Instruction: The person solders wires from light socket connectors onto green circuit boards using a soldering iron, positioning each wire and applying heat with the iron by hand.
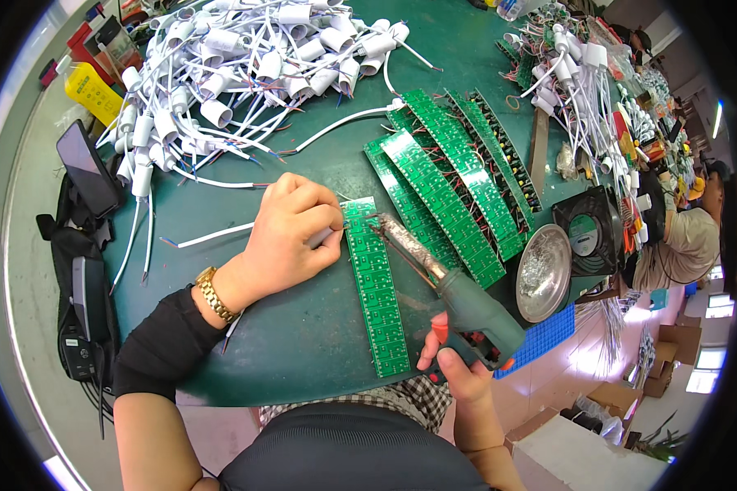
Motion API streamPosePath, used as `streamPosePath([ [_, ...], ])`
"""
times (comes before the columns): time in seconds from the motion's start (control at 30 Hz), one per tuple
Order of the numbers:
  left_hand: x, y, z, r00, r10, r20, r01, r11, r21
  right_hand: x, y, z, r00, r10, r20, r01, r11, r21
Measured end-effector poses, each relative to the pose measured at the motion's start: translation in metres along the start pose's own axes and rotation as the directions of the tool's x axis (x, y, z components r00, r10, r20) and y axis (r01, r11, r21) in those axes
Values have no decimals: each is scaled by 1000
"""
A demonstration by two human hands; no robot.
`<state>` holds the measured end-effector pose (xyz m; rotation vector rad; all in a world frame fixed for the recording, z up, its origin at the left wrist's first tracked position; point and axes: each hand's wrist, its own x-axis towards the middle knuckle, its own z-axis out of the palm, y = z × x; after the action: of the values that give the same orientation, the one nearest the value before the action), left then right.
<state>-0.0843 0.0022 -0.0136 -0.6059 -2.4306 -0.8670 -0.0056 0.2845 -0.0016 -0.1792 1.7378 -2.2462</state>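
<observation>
My left hand (pixel 293 233) is closed in a pinch at the upper left edge of a long green circuit board (pixel 378 299). A bit of white cable (pixel 319 237) shows between its fingers; the fingertips partly hide where it meets the board. My right hand (pixel 464 378) grips a soldering gun (pixel 481 309) with a dark body and a red trigger. Its metal barrel slants up and left, and the tip is at the board's upper end, close to my left fingertips. Several more green boards (pixel 442 209) lean in rows just beyond.
A large heap of white lamp-holder cables (pixel 254 61) covers the far left. To the right are a round metal dish (pixel 544 272), a black fan (pixel 585 233) and a blue mat (pixel 540 340). A phone (pixel 90 170) stands at left. Another person (pixel 680 237) sits at far right.
</observation>
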Motion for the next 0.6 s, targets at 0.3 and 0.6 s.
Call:
streamPosePath([
  [0.3,2,-1,2,1000,-6,19,7,1000,-20,-1,6,-6,994,-7,108,36,964,-265],
  [0.6,0,1,5,1000,-10,4,10,1000,12,0,5,-4,993,-52,108,87,932,-351],
])
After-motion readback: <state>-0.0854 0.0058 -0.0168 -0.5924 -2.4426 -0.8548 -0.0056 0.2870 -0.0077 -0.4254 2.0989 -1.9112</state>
